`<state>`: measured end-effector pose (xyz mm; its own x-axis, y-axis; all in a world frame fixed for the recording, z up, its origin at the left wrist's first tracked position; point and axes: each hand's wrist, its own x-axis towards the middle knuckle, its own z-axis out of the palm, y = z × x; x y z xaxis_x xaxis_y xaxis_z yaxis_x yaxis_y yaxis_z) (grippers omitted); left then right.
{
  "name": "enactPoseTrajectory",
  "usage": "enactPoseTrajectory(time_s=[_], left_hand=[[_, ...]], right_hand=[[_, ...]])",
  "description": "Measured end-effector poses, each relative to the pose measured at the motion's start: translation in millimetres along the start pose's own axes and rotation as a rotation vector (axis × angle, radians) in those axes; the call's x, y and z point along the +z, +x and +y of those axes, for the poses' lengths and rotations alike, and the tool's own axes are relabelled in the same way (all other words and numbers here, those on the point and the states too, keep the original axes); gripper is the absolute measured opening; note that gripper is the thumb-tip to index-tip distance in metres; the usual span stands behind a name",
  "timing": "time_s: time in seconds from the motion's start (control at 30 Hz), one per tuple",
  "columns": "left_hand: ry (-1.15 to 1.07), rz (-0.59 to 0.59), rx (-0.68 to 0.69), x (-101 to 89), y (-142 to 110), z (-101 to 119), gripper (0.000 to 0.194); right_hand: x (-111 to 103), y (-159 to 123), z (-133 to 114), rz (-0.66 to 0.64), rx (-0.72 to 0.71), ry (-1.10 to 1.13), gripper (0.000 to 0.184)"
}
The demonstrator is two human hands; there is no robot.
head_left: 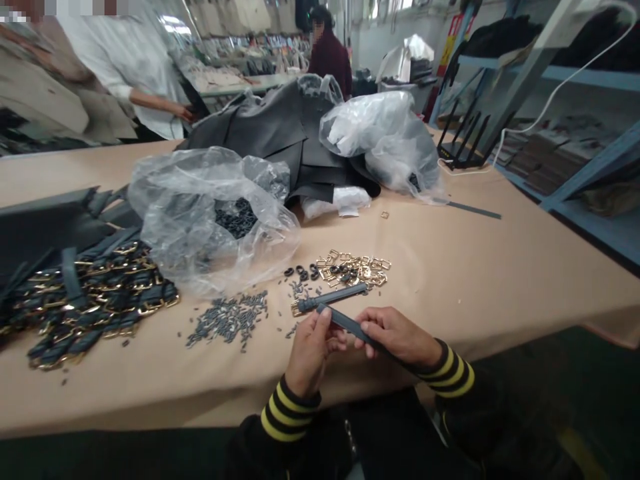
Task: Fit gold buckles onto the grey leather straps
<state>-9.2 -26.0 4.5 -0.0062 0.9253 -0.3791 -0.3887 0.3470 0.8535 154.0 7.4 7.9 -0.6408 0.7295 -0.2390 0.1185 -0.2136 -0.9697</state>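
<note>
Grey strap (345, 323), flat and narrow, spans both hands near the front edge of the tan table (490, 267). The left hand (313, 343) pinches its far tip, thumb on top and fingers curled below; from that thumb it runs toward four o'clock into the right hand (395, 333), which pinches it too, thumb uppermost, the remainder passing under the wrist.

Taking the held part as the dial's centre, a buckled strap (345, 293) lies close by at eleven o'clock, apart from the fingers. Past it at twelve is a pile of gold frames (357, 268), with black loops (303, 272) nearer eleven. Small dark pieces (230, 319) are scattered at nine, and farther that way sits a heap of gold-buckled straps (110, 293). An open clear bag (195, 207) at ten holds dark bits; a router (463, 155) stands well off at one o'clock
</note>
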Motion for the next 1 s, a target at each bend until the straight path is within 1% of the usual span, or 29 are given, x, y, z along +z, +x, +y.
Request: enactPoseTrajectory(time_s=[0.17,0.33,0.5,0.57,0.63,0.7,0.77,0.87,0.93,1.0], left_hand=[[-0.047,0.008,0.035,0.8,-3.8,2.2,0.025],[-0.034,0.038,0.051,-3.3,-2.3,2.8,0.021],[0.018,0.027,0.059,-7.3,-0.8,0.6,0.021],[0.038,-0.001,0.082,-8.7,-0.8,0.9,0.022],[0.040,-0.061,0.109,-10.6,-1.9,2.7,0.024],[0.025,-0.114,0.130,-12.9,-3.8,5.2,0.021],[0.005,-0.124,0.135,-15.2,-6.0,7.2,0.019],[-0.033,-0.066,0.100,-17.3,-7.3,6.6,0.026],[-0.039,-0.009,0.081,-18.1,-6.1,3.6,0.028],[-0.013,0.037,0.082,-19.0,-3.8,-0.2,0.026]], right_hand=[[2.2,-1.9,-1.8,0.013,-0.001,-0.014,0.021],[3.7,-2.7,-1.1,0.022,0.027,0.026,0.024],[7.0,1.0,2.0,-0.027,0.063,0.140,0.035],[9.1,2.7,4.6,-0.032,0.107,0.244,0.040],[10.7,3.9,7.6,-0.031,0.149,0.355,0.041],[11.0,4.7,10.0,-0.028,0.144,0.385,0.038],[10.4,5.5,11.0,0.017,0.089,0.296,0.033],[10.0,6.9,9.8,0.126,0.014,0.068,0.025],[10.8,7.7,8.1,0.147,0.000,-0.029,0.022],[12.1,8.3,6.7,0.142,-0.003,-0.054,0.020]])
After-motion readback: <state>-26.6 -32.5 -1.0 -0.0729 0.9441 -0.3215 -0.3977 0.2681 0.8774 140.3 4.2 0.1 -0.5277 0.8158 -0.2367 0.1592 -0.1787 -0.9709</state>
